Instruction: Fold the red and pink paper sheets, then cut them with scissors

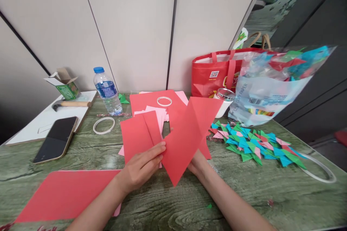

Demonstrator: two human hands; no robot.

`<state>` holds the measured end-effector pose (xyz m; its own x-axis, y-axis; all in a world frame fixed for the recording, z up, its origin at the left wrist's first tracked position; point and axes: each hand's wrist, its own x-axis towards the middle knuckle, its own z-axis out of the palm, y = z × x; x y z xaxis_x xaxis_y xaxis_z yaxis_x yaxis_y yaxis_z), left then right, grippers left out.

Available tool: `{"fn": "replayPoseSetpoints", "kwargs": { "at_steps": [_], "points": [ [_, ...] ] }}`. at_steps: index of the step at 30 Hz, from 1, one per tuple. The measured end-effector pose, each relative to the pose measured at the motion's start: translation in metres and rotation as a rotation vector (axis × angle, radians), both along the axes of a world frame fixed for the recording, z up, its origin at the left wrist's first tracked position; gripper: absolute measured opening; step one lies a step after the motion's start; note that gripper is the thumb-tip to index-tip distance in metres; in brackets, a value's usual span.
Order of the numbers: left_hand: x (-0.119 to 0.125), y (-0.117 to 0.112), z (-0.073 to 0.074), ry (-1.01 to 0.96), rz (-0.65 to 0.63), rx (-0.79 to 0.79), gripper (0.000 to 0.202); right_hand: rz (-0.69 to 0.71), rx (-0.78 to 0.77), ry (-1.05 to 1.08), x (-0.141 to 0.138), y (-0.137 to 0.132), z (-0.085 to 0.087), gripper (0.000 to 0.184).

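A red sheet of paper (189, 133) is held up in front of me at a slant, with a faint crease across its upper part. My left hand (143, 168) is closed, pinching the sheet's left edge between thumb and fingers. Behind the lower right side of the sheet is my right hand (195, 162), its fingers mostly hidden by the paper it holds. Just beyond my left hand lies a folded red paper piece (139, 131) on top of pink paper pieces (158, 112). Farther back, a larger red sheet (146, 100) carries a white tape ring (164, 101).
Red paper (70, 195) lies front left, near a phone (56, 139), hammer (72, 104), tape ring (104, 125) and water bottle (107, 92). To the right are folded coloured paper triangles (252, 142), a plastic bag (267, 94) and a red tote bag (206, 75). Cabinet panels stand behind.
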<state>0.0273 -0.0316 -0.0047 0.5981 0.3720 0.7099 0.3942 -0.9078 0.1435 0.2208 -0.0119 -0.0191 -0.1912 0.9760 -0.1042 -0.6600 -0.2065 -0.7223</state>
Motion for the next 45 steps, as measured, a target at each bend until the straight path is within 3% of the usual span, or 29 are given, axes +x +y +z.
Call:
{"fn": "replayPoseSetpoints", "kwargs": {
  "at_steps": [4, 7, 10, 14, 16, 21, 27, 33, 39, 45],
  "points": [
    [-0.003, 0.007, -0.007, -0.142, 0.209, -0.028, 0.042, -0.065, 0.002, -0.061, 0.000, 0.000, 0.006, 0.028],
    [-0.001, 0.012, -0.002, -0.400, 0.375, -0.126, 0.026, -0.160, 0.036, -0.099, 0.002, 0.001, 0.012, 0.032],
    [0.001, 0.019, 0.013, -0.875, 0.379, -0.521, 0.023, -0.201, 0.130, -0.201, 0.003, 0.001, 0.013, 0.036],
    [-0.009, 0.030, 0.030, -1.369, 0.147, -1.127, 0.027, -0.182, 0.179, -0.340, 0.004, 0.002, 0.010, 0.035],
    [-0.017, 0.036, 0.033, -1.429, 0.077, -1.371, 0.026, -0.169, 0.194, -0.376, 0.004, 0.001, 0.009, 0.035],
    [-0.022, 0.037, 0.034, -1.283, 0.149, -1.782, 0.032, -0.158, 0.202, -0.415, 0.004, 0.000, 0.011, 0.034],
    [-0.021, 0.029, 0.033, -1.109, 0.078, -1.764, 0.027, -0.160, 0.192, -0.459, 0.005, 0.001, 0.011, 0.036],
    [-0.035, 0.031, 0.036, -0.943, 0.147, -1.725, 0.022, -0.212, 0.200, -0.475, 0.010, 0.005, 0.010, 0.038],
    [-0.039, 0.035, 0.036, -0.924, 0.272, -1.589, 0.023, -0.351, 0.125, -0.602, 0.023, 0.013, 0.008, 0.042],
    [-0.034, 0.035, 0.033, -0.893, 0.273, -1.559, 0.026, -0.330, 0.157, -0.605, 0.028, 0.017, 0.006, 0.043]
  ]
}}
